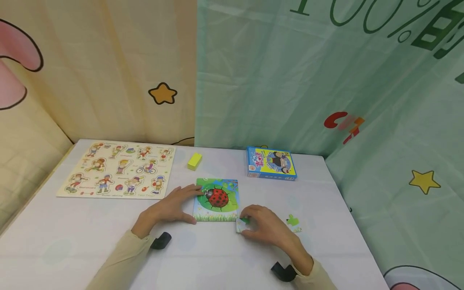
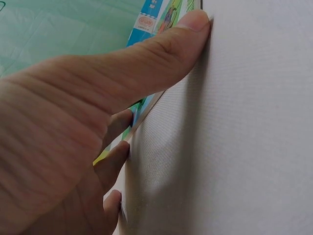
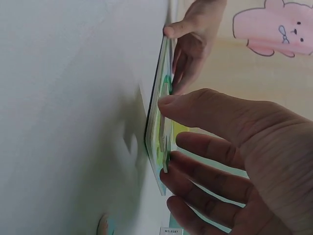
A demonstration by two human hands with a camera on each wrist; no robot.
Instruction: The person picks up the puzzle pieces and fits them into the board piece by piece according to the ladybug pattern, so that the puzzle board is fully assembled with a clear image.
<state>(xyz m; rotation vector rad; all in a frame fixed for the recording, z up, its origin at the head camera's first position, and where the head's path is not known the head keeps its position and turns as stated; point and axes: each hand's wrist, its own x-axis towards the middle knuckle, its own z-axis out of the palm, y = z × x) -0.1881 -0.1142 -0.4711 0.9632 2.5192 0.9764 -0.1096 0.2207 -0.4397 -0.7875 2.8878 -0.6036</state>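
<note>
A square ladybug jigsaw puzzle [image 1: 217,215] lies flat at the middle of the table. My left hand [image 1: 173,206] spans its left side, fingertips on the upper left and thumb at the lower left corner. Just off the lower right corner, my right hand [image 1: 266,226] pinches a jigsaw piece [image 1: 240,227], pale blue with some green, between thumb and fingers. In the right wrist view the thumb [image 3: 195,110] is on one edge of it, with fingers at the other. Beyond that hand lies a loose green piece [image 1: 292,220], partly covered.
A wooden board with cartoon figures [image 1: 114,189] lies at the back left. A yellow block [image 1: 194,161] stands behind the puzzle, and a blue and yellow box [image 1: 272,163] lies at the back right. Curtains [image 1: 253,80] rise behind the table.
</note>
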